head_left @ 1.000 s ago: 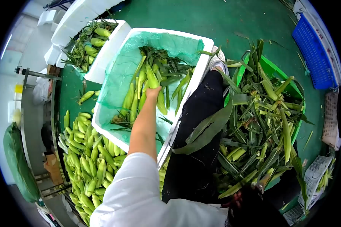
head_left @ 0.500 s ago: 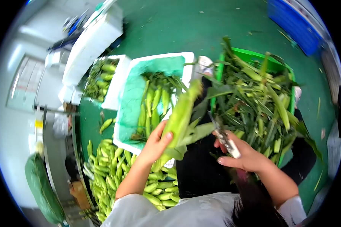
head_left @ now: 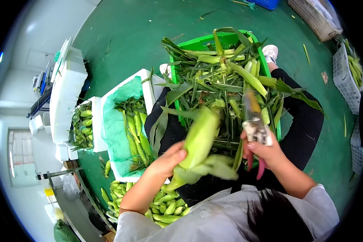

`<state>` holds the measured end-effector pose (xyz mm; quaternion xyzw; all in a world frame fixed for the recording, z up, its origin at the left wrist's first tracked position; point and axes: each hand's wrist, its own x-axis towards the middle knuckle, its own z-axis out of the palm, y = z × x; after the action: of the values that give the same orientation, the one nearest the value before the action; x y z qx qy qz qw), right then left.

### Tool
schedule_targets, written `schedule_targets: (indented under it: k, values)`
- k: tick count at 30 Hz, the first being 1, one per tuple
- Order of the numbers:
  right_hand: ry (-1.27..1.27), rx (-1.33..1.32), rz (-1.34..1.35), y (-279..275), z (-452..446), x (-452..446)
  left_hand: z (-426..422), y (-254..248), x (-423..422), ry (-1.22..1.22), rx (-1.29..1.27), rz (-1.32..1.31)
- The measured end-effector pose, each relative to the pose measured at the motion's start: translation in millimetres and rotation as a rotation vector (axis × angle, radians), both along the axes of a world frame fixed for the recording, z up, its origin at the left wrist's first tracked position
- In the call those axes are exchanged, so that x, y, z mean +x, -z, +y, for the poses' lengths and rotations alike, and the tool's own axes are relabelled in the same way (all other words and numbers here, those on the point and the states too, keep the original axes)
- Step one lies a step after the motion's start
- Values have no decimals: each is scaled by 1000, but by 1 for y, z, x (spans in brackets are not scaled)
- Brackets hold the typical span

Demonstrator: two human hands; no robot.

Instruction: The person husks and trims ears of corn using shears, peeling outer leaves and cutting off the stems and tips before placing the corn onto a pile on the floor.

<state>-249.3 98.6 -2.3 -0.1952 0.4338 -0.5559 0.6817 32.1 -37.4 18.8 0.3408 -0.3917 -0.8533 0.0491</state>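
My left hand point(head_left: 171, 159) is closed around an ear of corn point(head_left: 199, 139) in its green husk, with loose husk leaves hanging from its lower end. The ear is tilted and blurred by motion. My right hand point(head_left: 264, 151) grips pruning shears point(head_left: 257, 131) with pink handles, blades pointing away from me and smeared by motion. Both hands are near the close edge of a green crate point(head_left: 266, 66) between my legs. Stripped husks and leaves point(head_left: 213, 86) are heaped in it. The shears are to the right of the ear, apart from it.
Left of my leg, a foam box point(head_left: 109, 121) lined with green plastic holds corn ears point(head_left: 138, 135). A second foam box point(head_left: 99, 133) stands beyond it. A pile of ears point(head_left: 165, 207) lies at my left side. White baskets point(head_left: 347, 74) line the right.
The view has turned left to right, so the green crate now sits more centrally. The ear and the shears have moved over the crate's near side, both still held.
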Motion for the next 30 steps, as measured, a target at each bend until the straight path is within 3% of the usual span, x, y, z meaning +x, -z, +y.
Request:
schedule_targets:
  k: [2,4,6,10,12,16,18,21,22,23,24,26,28,29,30]
  values:
    - [111,-120,-137,-7,20,0,-12,-8,-27,-211,-170,110]
    - [127,-167,-53,-3,35,2,-22,-16,-48,-458,-471,131]
    - [-11,-136,47,-4,45,0,-26,-13,-67,-743,-585,164]
    - [-244,22,101,4,37,13,-13,-8,-98,-980,-551,285]
    - [-183,42,122,9,19,24,3,-3,-110,-1012,-521,318]
    - [171,-119,448,32,-22,33,30,20,-119,-1063,-520,283]
    - [166,-215,920,35,-31,28,26,21,-117,-1111,-388,308]
    - [71,-215,737,26,-30,20,15,24,-107,-1110,-166,301]
    - [-164,-104,437,16,-21,12,10,23,-101,-1106,-64,313]
    - [-304,-189,280,14,-14,12,6,14,-100,-1119,137,197]
    - [-454,-275,118,13,-8,14,-3,33,-84,-964,260,318]
    - [-659,-109,-473,1,4,19,-6,58,-80,-768,395,536]
    - [-499,-105,-655,9,26,26,1,43,-87,-560,710,1022]
    - [-350,-134,-734,6,16,16,1,35,-83,-505,706,1204]
    - [-204,-175,-811,2,6,7,-2,33,-78,-448,501,1206]
